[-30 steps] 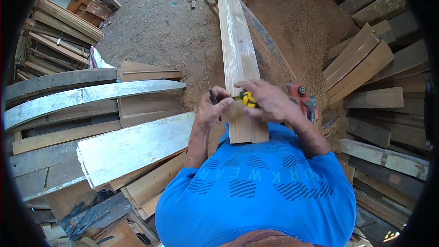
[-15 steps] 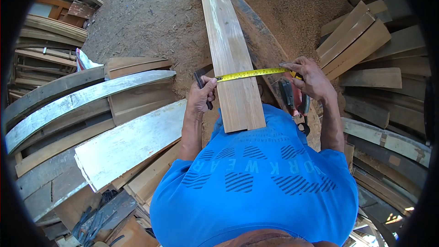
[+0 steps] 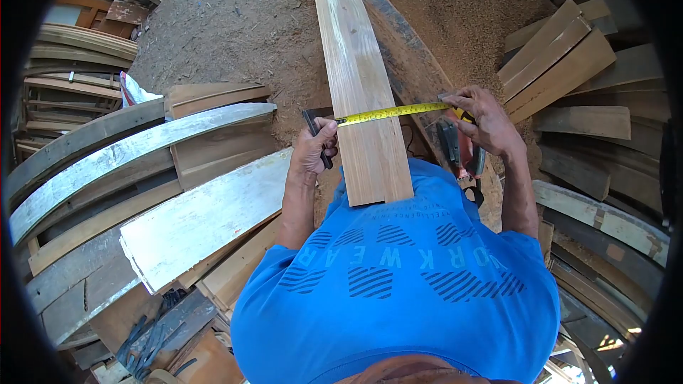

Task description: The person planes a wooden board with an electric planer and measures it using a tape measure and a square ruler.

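A yellow measuring tape (image 3: pixel 391 112) stretches across a long, pale wooden board (image 3: pixel 364 75). At the board's left edge my left hand (image 3: pixel 313 149) is closed, pinching the tape's end. That same hand also has a dark pencil-like stick (image 3: pixel 309 121) in it; its exact kind is unclear. Beyond the right edge, my right hand (image 3: pixel 491 124) grips the tape measure's case, mostly hidden by the fingers. The board's near end rests by my blue shirt, and its far end runs up past the top of the view.
Beneath the board is a dark, worn plank (image 3: pixel 409 35). A red and black tool (image 3: pixel 462 149) sits just below my right hand. White-painted boards (image 3: pixel 206 217) lie to the left, and stacked planks (image 3: pixel 562 60) to the right. Sawdust (image 3: pixel 455 14) covers the ground ahead.
The camera view has shifted slightly. My hands keep the tape stretched across the board, with only a small change in my right hand's position.
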### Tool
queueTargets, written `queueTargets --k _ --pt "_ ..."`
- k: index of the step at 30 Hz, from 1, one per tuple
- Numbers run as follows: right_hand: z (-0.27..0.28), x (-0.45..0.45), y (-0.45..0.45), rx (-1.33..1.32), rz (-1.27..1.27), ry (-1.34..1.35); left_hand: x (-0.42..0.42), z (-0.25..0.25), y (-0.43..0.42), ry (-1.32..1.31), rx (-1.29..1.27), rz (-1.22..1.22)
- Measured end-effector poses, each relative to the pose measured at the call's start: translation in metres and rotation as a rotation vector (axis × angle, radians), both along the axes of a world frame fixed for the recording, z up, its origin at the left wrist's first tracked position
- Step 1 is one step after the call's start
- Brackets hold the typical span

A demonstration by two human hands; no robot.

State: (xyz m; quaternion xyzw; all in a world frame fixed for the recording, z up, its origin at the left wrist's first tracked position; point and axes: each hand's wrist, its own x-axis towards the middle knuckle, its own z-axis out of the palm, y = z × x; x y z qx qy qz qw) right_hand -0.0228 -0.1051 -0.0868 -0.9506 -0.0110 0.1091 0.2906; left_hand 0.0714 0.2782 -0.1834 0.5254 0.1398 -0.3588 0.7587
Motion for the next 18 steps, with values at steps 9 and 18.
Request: queueTargets --k 9,18 --pt "0.018 -0.004 -0.008 0.109 0.114 0.104 -0.003 0.007 -0.002 0.050 -0.168 0.082" --pt "0.036 -0.014 -0.001 0.090 0.092 0.203 -0.024 0.005 0.019 -0.087 -0.236 -0.174"
